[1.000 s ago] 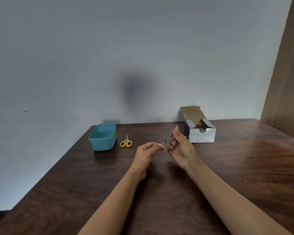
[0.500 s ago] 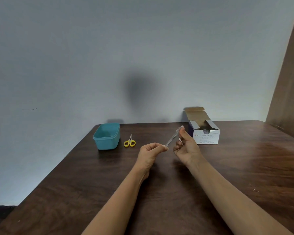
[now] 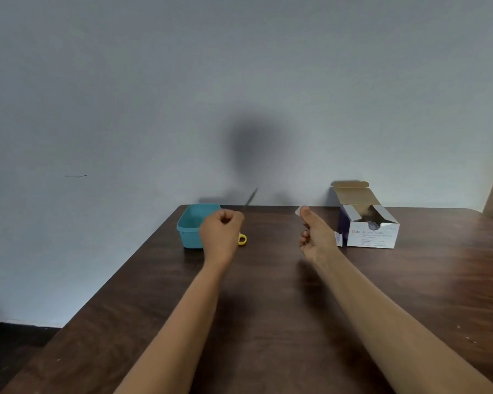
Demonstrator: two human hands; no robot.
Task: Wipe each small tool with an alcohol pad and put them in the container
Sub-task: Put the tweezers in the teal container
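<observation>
Both hands have drawn apart since half a second ago, when they met over the middle of the tabletop (image 3: 268, 314). The left hand (image 3: 221, 231) now sits as a fist in front of the teal container (image 3: 190, 223), its fingers curled round one slim metal tool (image 3: 251, 197) whose blurred tip points up and away. The right hand (image 3: 316, 237) is nearer the box of alcohol swabs (image 3: 372, 233), thumb and fingers pinching one white pad (image 3: 298, 211).

One container, one box and one pair of yellow scissors (image 3: 242, 239), mostly hidden behind the left hand, stand along the far edge by the wall (image 3: 239, 81). The container lies just beside the slanting left edge. Bare dark wood stretches between the hands and toward the near side.
</observation>
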